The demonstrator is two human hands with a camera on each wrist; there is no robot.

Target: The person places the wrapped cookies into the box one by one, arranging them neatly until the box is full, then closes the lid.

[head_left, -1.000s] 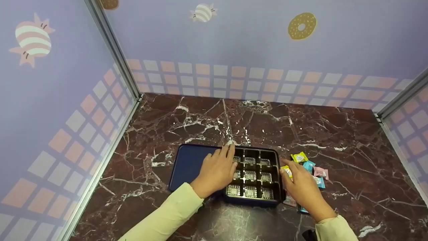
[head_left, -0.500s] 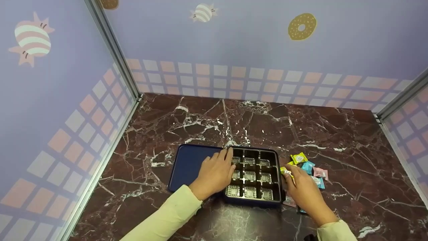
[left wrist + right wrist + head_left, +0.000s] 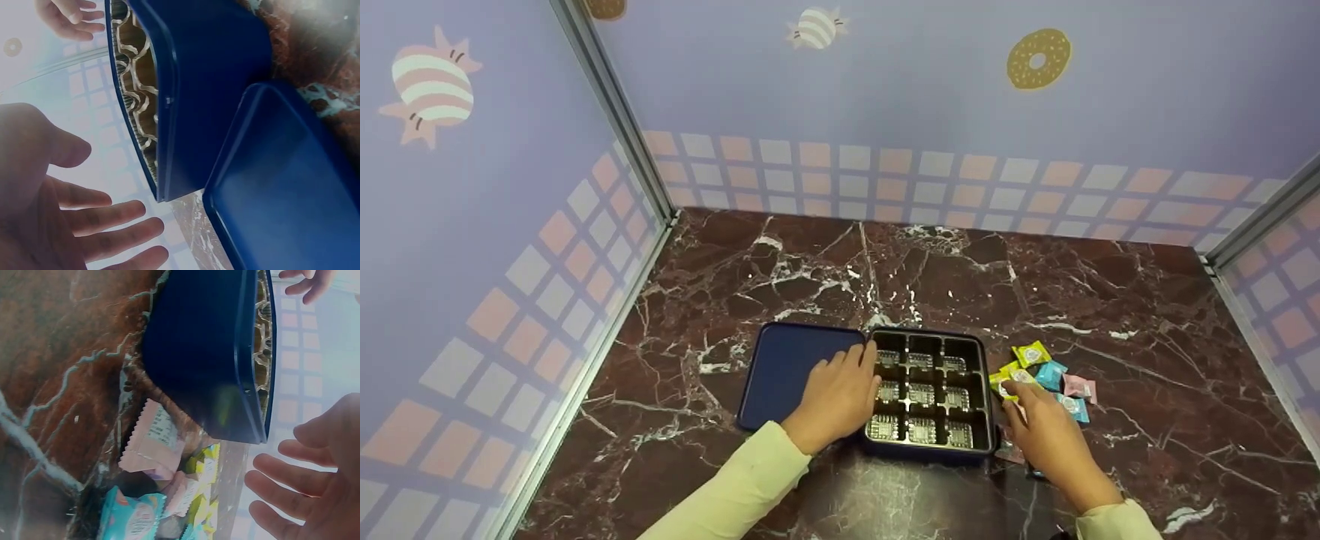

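I watch remotely: left hand (image 3: 838, 394), fingers spread, gripping nothing, above blue lid (image 3: 781, 367), near box (image 3: 926, 451); lid lies off beside it, leaving compartments (image 3: 921, 394) exposed. Right hand (image 3: 1048, 435), well apart, fingers loose, gripping nothing, by wrapped candies (image 3: 1051, 375), probably heaped for short reach.

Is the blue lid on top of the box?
No, in the head view the lid lies to the left of the box, whose compartments show uncovered.
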